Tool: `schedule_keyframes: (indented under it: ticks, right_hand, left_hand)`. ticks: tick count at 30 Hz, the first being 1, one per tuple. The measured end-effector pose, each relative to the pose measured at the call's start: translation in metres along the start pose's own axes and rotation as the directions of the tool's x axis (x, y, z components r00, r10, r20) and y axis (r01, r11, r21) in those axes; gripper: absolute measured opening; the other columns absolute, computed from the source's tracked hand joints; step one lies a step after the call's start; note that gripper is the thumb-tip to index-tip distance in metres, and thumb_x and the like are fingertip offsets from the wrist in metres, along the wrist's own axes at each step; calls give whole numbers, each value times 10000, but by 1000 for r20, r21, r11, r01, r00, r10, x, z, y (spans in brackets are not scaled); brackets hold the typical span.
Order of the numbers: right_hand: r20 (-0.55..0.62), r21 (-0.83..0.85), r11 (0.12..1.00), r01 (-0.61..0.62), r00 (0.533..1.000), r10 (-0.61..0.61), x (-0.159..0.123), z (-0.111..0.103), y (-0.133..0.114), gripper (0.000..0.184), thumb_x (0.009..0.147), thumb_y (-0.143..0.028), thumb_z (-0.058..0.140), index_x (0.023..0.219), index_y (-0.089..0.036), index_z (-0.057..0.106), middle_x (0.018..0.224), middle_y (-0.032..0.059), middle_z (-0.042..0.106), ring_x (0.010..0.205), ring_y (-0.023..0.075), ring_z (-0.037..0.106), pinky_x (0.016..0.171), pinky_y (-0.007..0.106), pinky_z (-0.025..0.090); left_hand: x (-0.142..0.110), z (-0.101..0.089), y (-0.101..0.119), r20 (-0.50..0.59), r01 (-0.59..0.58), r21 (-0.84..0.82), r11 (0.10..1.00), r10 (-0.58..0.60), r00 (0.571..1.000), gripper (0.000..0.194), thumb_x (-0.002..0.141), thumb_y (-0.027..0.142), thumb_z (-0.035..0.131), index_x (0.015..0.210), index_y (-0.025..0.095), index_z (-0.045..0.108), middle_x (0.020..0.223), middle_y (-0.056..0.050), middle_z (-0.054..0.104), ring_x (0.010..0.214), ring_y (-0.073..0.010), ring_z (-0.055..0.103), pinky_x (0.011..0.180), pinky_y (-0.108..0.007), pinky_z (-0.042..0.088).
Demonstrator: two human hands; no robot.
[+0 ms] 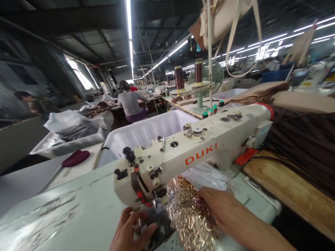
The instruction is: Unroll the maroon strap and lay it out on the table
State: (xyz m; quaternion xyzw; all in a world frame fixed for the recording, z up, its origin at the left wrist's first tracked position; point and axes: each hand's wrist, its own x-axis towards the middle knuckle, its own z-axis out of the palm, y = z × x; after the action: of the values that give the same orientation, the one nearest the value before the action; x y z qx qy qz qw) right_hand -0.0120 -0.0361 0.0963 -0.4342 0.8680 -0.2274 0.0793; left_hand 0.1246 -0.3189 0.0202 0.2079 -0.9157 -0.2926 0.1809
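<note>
At left, a dark red piece (75, 158) lies on a board just beyond the far edge of the bench (86, 205). On the bench, the left hand (131, 230) is beside the needle end of the sewing machine (188, 153); its fingers are bent, with thumb and forefinger apart, and whether anything is pinched between them cannot be told. Right of the needle end, partly under the machine arm and short of the bench's right edge, is a clear bag of gold-coloured metal fittings (193, 223). The right hand (220, 205) has its fingers bent onto the bag's right side, gripping it; part of that grip is hidden. Handling, as judged: the load should be heavy for its bulk, the film soft, thin and rather slippery, and the contents hard but loose, so the mass may shift or sag. The fittings are unlikely to break; the film may tear at protruding ends. Take hold of gathered film at the upper end and support the full lower part with a flat palm.
</note>
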Motion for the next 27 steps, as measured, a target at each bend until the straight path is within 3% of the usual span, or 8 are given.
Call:
schedule_keyframes:
  ticks: [3,6,12,15,18,22,25,27]
  right_hand:
    - [-78,143,987,-69,994,81,-5,-7,15,209,979,-251,312,951,-214,515,861,31,613,781,179,585,706,292,419]
    - [-156,168,978,-120,977,147,-6,-11,23,284,1000,-373,272,976,-219,509,859,35,611,779,185,588,711,303,424]
    - [-277,154,979,-132,946,171,-19,-25,19,259,959,-454,391,985,-240,534,850,11,631,756,185,605,665,283,427]
    - [-453,164,976,-145,868,205,-28,-37,14,294,954,-484,386,1010,-234,531,840,14,637,739,178,607,654,268,437]
    - [-629,119,976,-182,747,216,-33,-54,18,326,950,-500,384,1034,-222,530,833,24,641,730,179,615,636,259,439]
    - [-774,76,964,-255,594,218,-37,-81,32,343,934,-509,415,1035,-207,543,850,39,656,741,189,635,633,254,441]
    - [-818,65,958,-281,535,212,-40,-92,36,340,925,-505,442,1028,-200,552,862,45,660,735,185,638,633,245,442]
    - [-823,60,961,-271,532,201,-40,-92,34,330,924,-499,451,1027,-204,555,867,42,661,733,178,636,635,237,443]
  left_hand:
    - [20,15,-7,64,67,91,994,-73,995,498,619,650,642,851,210,656,935,-88,615,859,-285,614,749,-399,523]
    - [28,23,-4,137,104,154,983,-125,983,480,660,614,619,919,210,648,959,-90,659,970,-314,606,841,-430,492]
    - [24,17,7,75,-12,202,979,-3,997,308,843,450,437,836,197,613,884,-89,644,941,-269,597,865,-405,465]
    - [23,12,8,76,-102,208,973,88,993,310,862,439,407,773,200,583,865,-83,615,874,-241,593,838,-390,479]
    - [24,8,9,62,-167,201,965,158,986,313,868,414,374,822,188,587,933,-102,612,927,-241,589,879,-398,472]
    - [30,7,10,65,-202,219,955,193,979,335,865,377,355,908,146,594,1046,-151,602,1042,-263,565,947,-411,439]
    - [38,9,7,83,-181,251,951,166,983,324,868,384,350,796,166,578,928,-127,615,960,-261,586,872,-408,470]
    - [42,10,2,101,-168,254,952,147,984,318,866,388,357,750,174,561,855,-107,613,909,-253,593,839,-399,481]
